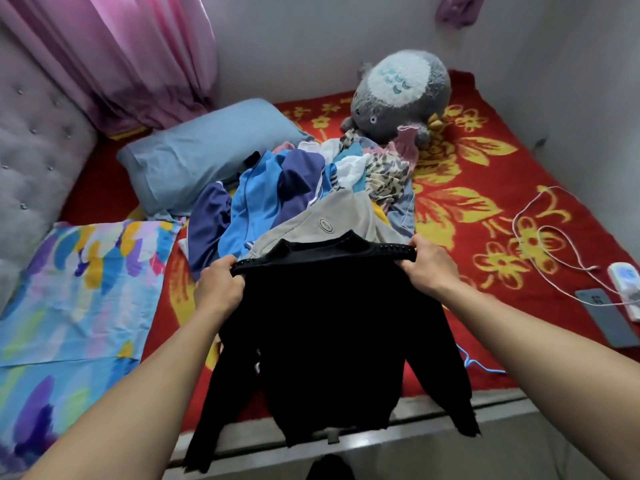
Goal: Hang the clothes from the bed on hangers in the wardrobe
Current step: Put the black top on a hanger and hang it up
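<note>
Black top [332, 327] held up before the clothes pile [311, 188].
Collar toward the pile, hem hanging down; left hand [220, 284] and right hand [427, 265] each clamp a shoulder.

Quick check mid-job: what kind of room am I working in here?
A bedroom, most likely: a bed with a red floral blanket and tufted grey headboard, a blue pillow, and a grey plush toy by the clothes pile.
</note>
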A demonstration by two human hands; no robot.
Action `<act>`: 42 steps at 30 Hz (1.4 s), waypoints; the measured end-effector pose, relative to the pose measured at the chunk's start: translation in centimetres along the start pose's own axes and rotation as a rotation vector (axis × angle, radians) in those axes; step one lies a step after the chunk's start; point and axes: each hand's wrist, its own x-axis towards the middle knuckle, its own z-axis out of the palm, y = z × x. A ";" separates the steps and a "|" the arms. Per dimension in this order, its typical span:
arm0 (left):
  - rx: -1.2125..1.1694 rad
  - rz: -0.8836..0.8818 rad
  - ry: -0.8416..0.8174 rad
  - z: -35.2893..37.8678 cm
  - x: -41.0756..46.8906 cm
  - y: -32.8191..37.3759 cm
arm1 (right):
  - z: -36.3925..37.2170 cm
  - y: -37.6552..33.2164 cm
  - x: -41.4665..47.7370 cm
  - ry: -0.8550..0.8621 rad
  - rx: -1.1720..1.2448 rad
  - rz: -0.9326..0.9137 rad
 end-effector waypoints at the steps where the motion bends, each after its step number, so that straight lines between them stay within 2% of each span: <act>1: 0.015 -0.007 -0.009 1.2 1.3 -0.1 | 1.1 -0.3 1.4 -0.002 -0.012 0.014; 4: 0.118 0.004 -0.138 5.2 4.3 -0.9 | 5.1 0.3 4.5 -0.104 -0.081 0.029; 7: 0.280 0.020 -0.238 8.4 5.9 -1.2 | 8.9 3.0 5.2 -0.304 -0.087 0.037; 10: 0.269 0.063 -0.130 10.6 6.7 0.2 | 11.0 6.7 4.8 -0.428 -0.001 0.112; 12: 0.190 0.129 -0.019 11.9 7.4 1.8 | 11.3 9.4 5.1 -0.428 0.012 0.192; 14: 0.116 0.153 0.019 13.4 8.2 3.8 | 11.3 12.4 6.1 -0.372 -0.025 0.249; 16: 0.026 0.081 -0.024 15.0 8.8 5.5 | 11.3 15.3 7.1 -0.306 -0.096 0.295; 18: -0.042 -0.019 -0.059 17.2 9.3 6.3 | 12.0 18.4 7.7 -0.331 -0.232 0.314; 22: -0.095 -0.144 -0.040 20.6 9.4 5.4 | 15.4 23.7 6.1 -0.682 -0.458 0.328; 24: -0.158 -0.198 -0.019 20.9 9.6 4.7 | 16.9 25.1 4.3 -0.738 -0.500 0.295; 26: -0.295 -0.265 -0.016 20.4 9.9 4.4 | 17.3 25.8 3.5 -0.639 -0.439 0.270; 28: -0.439 -0.334 -0.020 19.6 10.0 4.4 | 16.8 26.1 4.1 -0.482 -0.247 0.299; 31: -0.509 -0.384 -0.069 18.4 9.8 4.1 | 14.4 24.3 7.7 -0.291 -0.030 0.284; 36: -0.438 -0.392 -0.124 18.2 8.8 3.8 | 9.0 16.2 15.5 -0.021 0.108 -0.056; 39: -0.466 -0.455 -0.083 17.9 9.6 4.7 | 6.6 10.5 18.3 0.134 0.064 -0.237; 42: -0.537 -0.579 0.041 17.1 10.1 4.5 | 5.3 6.5 19.6 0.288 -0.163 -0.366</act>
